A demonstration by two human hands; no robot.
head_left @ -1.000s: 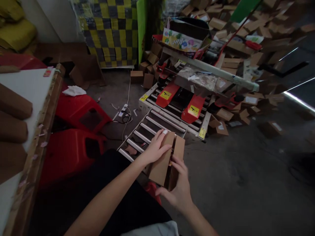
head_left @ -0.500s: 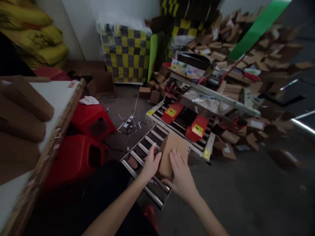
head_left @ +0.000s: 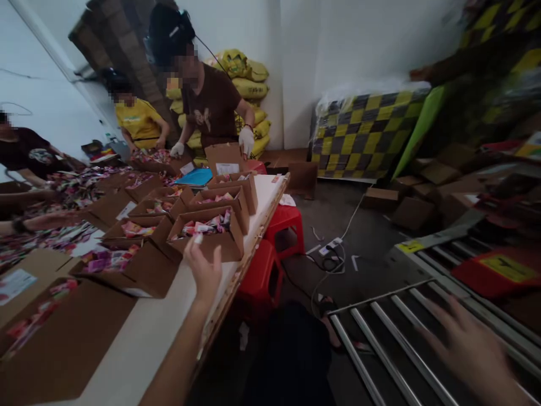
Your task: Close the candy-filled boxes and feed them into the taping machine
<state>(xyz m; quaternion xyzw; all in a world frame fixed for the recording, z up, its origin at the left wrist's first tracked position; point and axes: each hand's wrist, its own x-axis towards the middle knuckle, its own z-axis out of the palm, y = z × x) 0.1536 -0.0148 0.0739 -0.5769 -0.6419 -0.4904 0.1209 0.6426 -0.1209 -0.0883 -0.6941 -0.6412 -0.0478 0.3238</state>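
Observation:
My left hand (head_left: 203, 267) is raised over the white table (head_left: 147, 332), fingers apart and holding nothing, just short of an open cardboard box (head_left: 210, 228) filled with small colourful packets. My right hand (head_left: 467, 347) hovers blurred above the metal roller conveyor (head_left: 380, 338), its fingers spread and empty. Several more open boxes (head_left: 139, 225) of packets stand in rows on the table behind the nearest one.
Three people work at the far side of the table; one in a brown shirt and white gloves (head_left: 246, 140) handles a box. Red plastic stools (head_left: 270, 259) stand under the table edge. A power strip (head_left: 332, 246) and cable lie on the floor. Loose cartons (head_left: 406, 203) sit by a checkered pallet.
My view has swung left from the conveyor to the table. Both hands have let go of the small cardboard box; the left has moved toward the boxes on the table.

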